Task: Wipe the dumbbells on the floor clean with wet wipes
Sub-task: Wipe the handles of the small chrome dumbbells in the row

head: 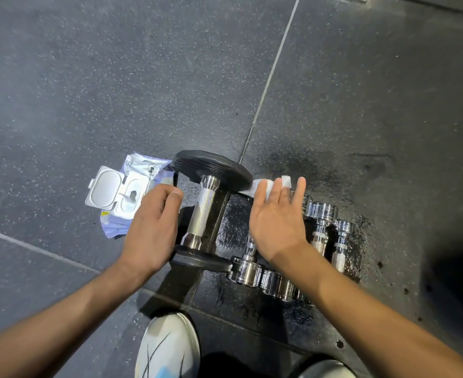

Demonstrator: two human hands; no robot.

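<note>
A large dumbbell (203, 211) with black plates and a knurled steel handle lies on the dark floor. My left hand (151, 227) hovers just left of its handle, fingers loosely curved and holding nothing. My right hand (276, 219) is stretched flat with a white wet wipe (260, 186) under its fingers, next to the far black plate. Three small chrome dumbbells (320, 225) lie side by side to the right, partly hidden under my right hand and forearm.
A wet wipes pack (126, 195) with its white lid flipped open lies left of the big dumbbell. The floor around the chrome dumbbells looks wet. My white shoes (167, 347) are at the bottom edge.
</note>
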